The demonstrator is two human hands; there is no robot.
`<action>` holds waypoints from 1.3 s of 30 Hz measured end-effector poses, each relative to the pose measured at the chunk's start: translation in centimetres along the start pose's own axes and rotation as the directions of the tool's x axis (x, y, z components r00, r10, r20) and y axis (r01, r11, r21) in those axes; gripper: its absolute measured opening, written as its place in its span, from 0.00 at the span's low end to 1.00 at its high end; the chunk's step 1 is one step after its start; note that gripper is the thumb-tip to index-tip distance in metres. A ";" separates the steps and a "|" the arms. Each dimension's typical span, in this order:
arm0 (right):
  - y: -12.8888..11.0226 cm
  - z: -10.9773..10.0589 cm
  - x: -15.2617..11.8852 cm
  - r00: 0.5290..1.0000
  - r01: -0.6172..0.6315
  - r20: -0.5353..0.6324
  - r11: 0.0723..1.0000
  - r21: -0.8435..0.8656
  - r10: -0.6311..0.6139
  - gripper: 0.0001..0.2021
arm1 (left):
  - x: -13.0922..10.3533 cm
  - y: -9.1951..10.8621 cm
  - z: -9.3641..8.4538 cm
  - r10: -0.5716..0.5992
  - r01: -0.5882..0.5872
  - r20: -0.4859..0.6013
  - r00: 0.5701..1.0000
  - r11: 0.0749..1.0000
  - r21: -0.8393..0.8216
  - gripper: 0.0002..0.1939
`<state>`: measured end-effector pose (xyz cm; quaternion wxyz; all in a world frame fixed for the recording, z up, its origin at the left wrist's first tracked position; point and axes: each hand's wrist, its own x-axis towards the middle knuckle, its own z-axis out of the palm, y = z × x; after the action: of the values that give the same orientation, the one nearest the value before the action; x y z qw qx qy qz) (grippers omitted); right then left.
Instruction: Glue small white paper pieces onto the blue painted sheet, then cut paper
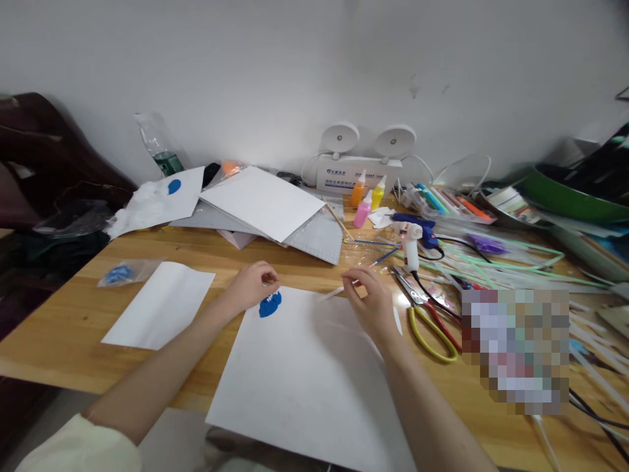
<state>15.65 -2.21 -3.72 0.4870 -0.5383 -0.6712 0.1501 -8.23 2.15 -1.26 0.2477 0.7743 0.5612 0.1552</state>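
A large white sheet (pixel 314 373) lies in front of me over the table's front edge. Near its top left corner is a blue patch (pixel 270 305) with small white marks. My left hand (pixel 255 283) is just above that patch, fingers curled and pinched; whatever they hold, if anything, is too small to make out. Over the sheet's top right part, my right hand (pixel 367 295) pinches a thin white stick (pixel 332 293), its tip pointing left and down toward the paper.
Left of the sheet lie a smaller white paper (pixel 162 305) and a bag with blue material (pixel 118 274). Stacked boards (pixel 265 200), paint bottles (pixel 363 210), a glue gun (pixel 409 242) and scissors (pixel 435 331) are behind and right. Clutter fills the right side.
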 end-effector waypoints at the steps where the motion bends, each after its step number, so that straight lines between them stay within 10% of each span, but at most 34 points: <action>1: 0.0 0.0 0.0 1.000 0.000 0.000 1.000 -0.003 0.000 0.05 | 0.0 -0.1 0.1 -0.004 0.004 0.000 1.000 1.000 -0.003 0.08; 39: -0.2 0.0 -0.1 1.000 -0.016 0.004 1.000 0.002 0.016 0.05 | -0.6 -1.1 0.3 -0.014 0.019 0.031 0.999 0.985 -0.170 0.09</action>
<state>15.57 -2.33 -3.62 0.4852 -0.5427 -0.6676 0.1558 -9.18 1.76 -2.11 0.3225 0.7480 0.5485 0.1888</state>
